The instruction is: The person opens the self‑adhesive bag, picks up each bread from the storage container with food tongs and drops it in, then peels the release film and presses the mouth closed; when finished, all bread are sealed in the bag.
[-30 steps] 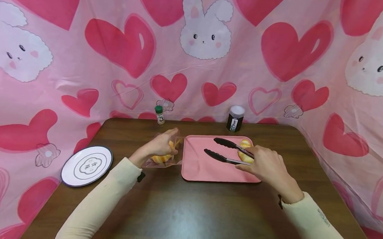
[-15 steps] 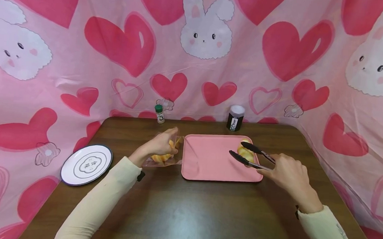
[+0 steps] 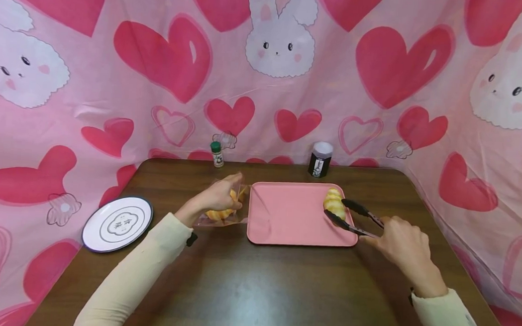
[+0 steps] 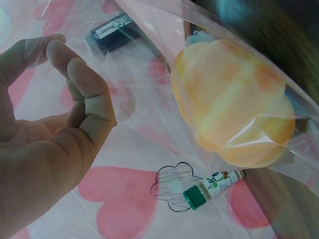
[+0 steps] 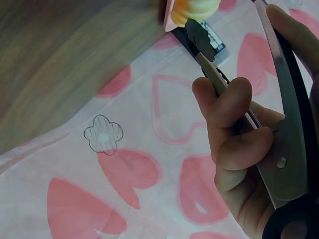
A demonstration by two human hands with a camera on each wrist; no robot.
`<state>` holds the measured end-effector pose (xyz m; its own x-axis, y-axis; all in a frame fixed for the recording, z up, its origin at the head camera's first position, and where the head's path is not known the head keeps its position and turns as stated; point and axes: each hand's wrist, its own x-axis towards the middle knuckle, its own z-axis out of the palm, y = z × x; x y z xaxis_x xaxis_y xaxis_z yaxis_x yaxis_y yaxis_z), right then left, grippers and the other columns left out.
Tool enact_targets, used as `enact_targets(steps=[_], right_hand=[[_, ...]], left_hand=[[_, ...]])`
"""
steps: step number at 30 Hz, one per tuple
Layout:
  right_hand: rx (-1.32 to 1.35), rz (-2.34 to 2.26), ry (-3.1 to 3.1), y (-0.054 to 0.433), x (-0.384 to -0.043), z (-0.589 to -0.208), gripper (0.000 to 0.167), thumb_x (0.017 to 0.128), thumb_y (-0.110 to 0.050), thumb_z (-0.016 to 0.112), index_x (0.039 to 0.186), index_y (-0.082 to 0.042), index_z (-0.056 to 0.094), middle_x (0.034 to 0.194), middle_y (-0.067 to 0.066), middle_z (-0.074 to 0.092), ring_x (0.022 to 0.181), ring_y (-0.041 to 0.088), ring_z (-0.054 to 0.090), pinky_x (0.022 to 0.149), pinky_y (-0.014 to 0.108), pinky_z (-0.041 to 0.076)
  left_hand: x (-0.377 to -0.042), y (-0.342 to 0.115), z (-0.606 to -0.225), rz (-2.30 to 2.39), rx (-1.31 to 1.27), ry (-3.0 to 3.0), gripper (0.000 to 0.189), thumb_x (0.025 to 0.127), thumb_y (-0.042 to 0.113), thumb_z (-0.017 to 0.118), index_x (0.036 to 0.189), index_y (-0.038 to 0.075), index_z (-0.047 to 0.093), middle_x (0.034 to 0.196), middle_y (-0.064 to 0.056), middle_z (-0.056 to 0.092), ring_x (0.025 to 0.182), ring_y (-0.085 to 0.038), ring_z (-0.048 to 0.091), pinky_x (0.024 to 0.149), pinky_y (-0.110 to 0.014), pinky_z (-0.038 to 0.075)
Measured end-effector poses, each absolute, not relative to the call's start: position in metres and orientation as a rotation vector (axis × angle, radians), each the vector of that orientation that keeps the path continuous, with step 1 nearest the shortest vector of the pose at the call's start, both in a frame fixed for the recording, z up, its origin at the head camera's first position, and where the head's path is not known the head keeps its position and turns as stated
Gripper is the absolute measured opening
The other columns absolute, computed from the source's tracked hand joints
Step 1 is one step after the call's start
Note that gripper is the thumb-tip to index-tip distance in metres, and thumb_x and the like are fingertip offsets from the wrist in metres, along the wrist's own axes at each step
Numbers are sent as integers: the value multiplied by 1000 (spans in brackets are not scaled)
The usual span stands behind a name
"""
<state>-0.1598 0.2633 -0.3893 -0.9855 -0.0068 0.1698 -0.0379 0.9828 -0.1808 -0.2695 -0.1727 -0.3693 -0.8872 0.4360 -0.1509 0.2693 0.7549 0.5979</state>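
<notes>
On the left, my left hand (image 3: 217, 196) pinches the edge of a clear plastic bag (image 4: 132, 102). Inside the bag is a golden, ridged bread roll (image 4: 232, 102), partly behind the hand in the head view. My right hand (image 3: 405, 244) grips black-tipped metal tongs (image 3: 338, 221), whose arms are spread. Their tips stand either side of the lower end of a second ridged bread roll (image 3: 334, 202); whether they touch it I cannot tell. That roll lies at the right end of a pink tray (image 3: 289, 214).
A white, blue-rimmed plate (image 3: 118, 224) lies on the left of the dark wooden table (image 3: 253, 287). Along the back edge stand a green-capped shaker bottle (image 3: 217, 155) and a dark jar with a white lid (image 3: 320, 160). Pink heart-and-rabbit cloth encloses the table.
My right hand has drawn the tongs rightward, from over the tray's middle to either side of the roll at its right end. My left hand has kept its place on the bag.
</notes>
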Motion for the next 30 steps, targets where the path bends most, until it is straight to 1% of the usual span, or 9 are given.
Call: enact_targets(steps=[2,3,7,9,16,25,30], right_hand=[[46,268,-2946,264,-162,-391,57,68,-62,82,78,-8,66,71,12,62,55,37,54,41,47,38],[52,265,-2938,264,-163,-392,57,68,-62,82,80,-8,66,71,12,62,54,37,54,41,47,38],[75,242,-2915,265,-166,-396,56,70,-58,83,94,-9,70,74,13,62,54,38,54,41,48,39],[69,235,-2915,266,-167,-397,56,70,-57,83,97,-9,70,77,15,63,55,39,54,41,49,39],[49,249,-2939,268,-167,-399,54,69,-58,83,91,-10,70,78,17,66,58,43,57,42,49,39],[78,244,-2923,271,-171,-406,55,72,-56,82,106,-14,72,81,15,65,56,39,55,42,47,39],[48,267,-2948,272,-173,-410,57,71,-59,81,103,-12,72,82,17,66,60,44,58,43,49,39]], left_hand=[[-269,-173,-369,843,553,2675,91,83,14,75,157,4,25,167,-16,19,150,-38,29,120,-57,28],[-269,-173,-369,839,556,2678,91,82,14,75,157,3,25,167,-16,19,150,-38,29,120,-57,28],[-270,-173,-369,820,572,2690,91,82,15,75,157,3,25,167,-17,19,150,-39,29,120,-57,27],[-270,-173,-370,817,571,2690,91,82,15,75,157,3,25,166,-17,20,150,-39,28,120,-57,27],[-271,-173,-370,805,572,2699,91,82,16,76,157,3,25,166,-17,21,150,-38,29,120,-56,28],[-271,-173,-370,783,584,2711,92,82,17,76,157,2,25,166,-17,21,149,-38,30,120,-55,28],[-271,-172,-369,800,584,2697,91,82,16,75,157,2,25,166,-17,21,150,-37,30,120,-55,29]])
